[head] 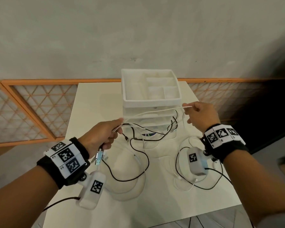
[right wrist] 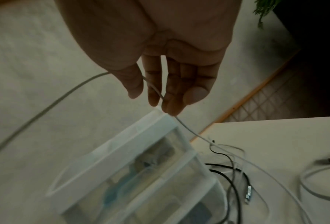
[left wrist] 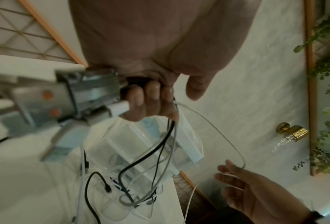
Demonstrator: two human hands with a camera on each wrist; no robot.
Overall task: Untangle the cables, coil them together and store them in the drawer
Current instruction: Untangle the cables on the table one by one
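Cables, thin white and black cords with plugs, partly sorted: several ends are bunched in the left hand point(head: 104, 137), whose fingers curl round them, with a metal connector block point(head: 99, 155) hanging below. One thin white cable point(head: 155, 112) runs taut from that bunch to the right hand point(head: 200, 115), which pinches it between thumb and fingertips point(right wrist: 154, 97). Remaining loops of black cable point(head: 135, 171) and white cable lie loose and crossing on the white counter point(head: 155, 203). Translucent white plastic drawer unit point(head: 150, 99) stands at the counter's far side. Judged early: untangling under way; coiling and storing in a drawer not yet begun.
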